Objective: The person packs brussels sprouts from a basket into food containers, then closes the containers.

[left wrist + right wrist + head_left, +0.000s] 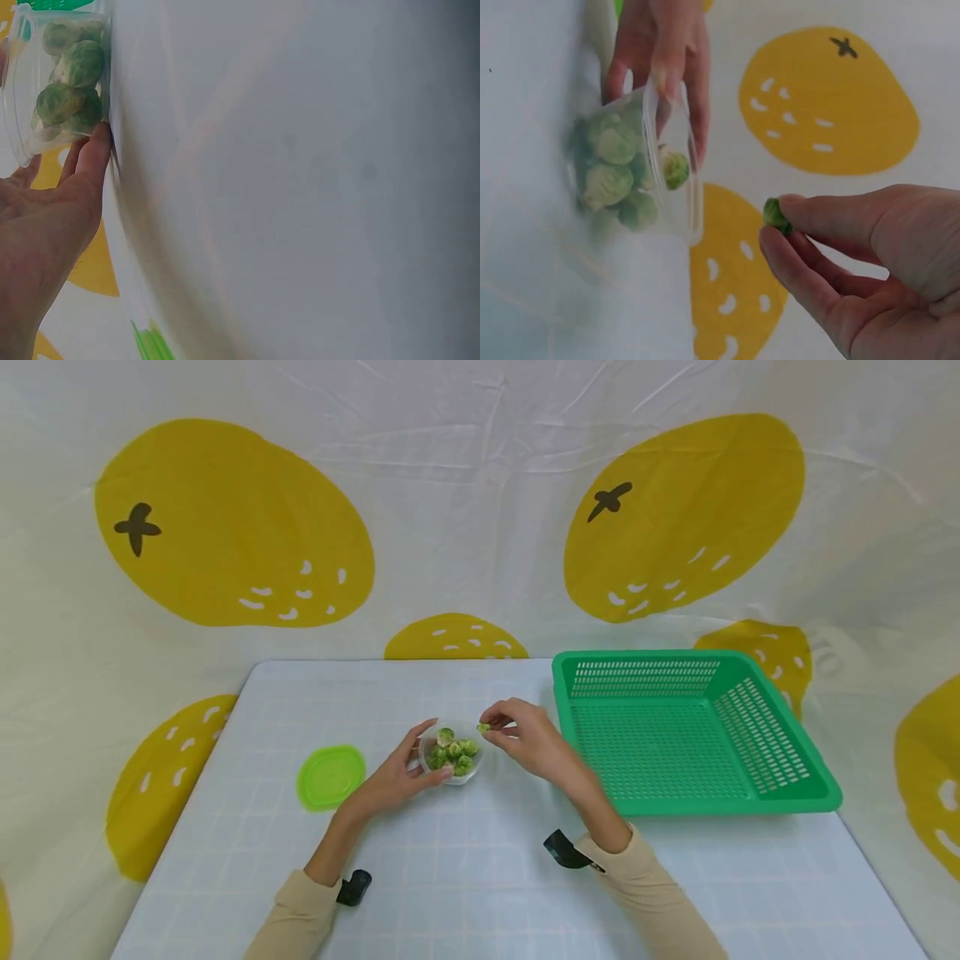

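A clear plastic tub with several Brussels sprouts in it stands on the table. My left hand grips its left side, thumb at the near rim and fingers round the far side. Just right of the tub, my right hand pinches one Brussels sprout between thumb and fingertips, raised above the table and apart from the tub. In the left wrist view the sprouts show through the tub's wall.
A bright green lid lies flat to the left of my left hand. On the right stands a large green plastic basket with slotted walls, its left edge close to my right forearm. Behind the table hangs a fruit-printed cloth.
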`<control>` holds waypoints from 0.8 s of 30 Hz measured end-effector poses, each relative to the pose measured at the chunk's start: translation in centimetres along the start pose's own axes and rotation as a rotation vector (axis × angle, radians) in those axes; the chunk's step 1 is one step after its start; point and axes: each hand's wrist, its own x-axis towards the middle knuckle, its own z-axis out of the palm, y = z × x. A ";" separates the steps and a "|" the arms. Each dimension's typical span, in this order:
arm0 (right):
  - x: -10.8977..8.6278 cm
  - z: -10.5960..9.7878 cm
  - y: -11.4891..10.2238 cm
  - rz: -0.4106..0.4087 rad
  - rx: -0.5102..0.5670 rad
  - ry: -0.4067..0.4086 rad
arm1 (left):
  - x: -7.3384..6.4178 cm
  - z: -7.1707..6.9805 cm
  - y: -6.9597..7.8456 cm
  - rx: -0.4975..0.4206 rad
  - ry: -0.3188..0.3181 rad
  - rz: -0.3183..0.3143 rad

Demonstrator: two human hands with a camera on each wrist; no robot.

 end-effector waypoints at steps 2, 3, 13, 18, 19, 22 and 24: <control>0.0 0.4 0.0 -0.015 0.004 0.003 | 0.1 0.0 0.0 0.000 0.000 0.002; 0.1 0.6 0.0 -0.020 0.007 0.004 | 0.1 0.0 0.0 0.001 -0.001 0.003; 0.2 2.6 0.3 -0.024 0.035 -0.021 | 0.1 0.2 0.0 0.024 0.013 -0.004; 0.5 3.4 0.6 -0.021 0.025 -0.030 | 0.0 0.2 0.0 0.038 0.021 -0.005; 0.6 3.6 0.7 -0.021 0.023 -0.034 | 0.0 0.2 0.0 0.034 0.021 -0.004; 0.7 4.1 1.0 -0.028 0.018 -0.045 | 0.0 0.1 -0.1 0.021 0.015 0.005; 0.8 4.3 1.1 -0.032 0.016 -0.057 | 0.0 0.1 -0.1 0.015 0.013 0.011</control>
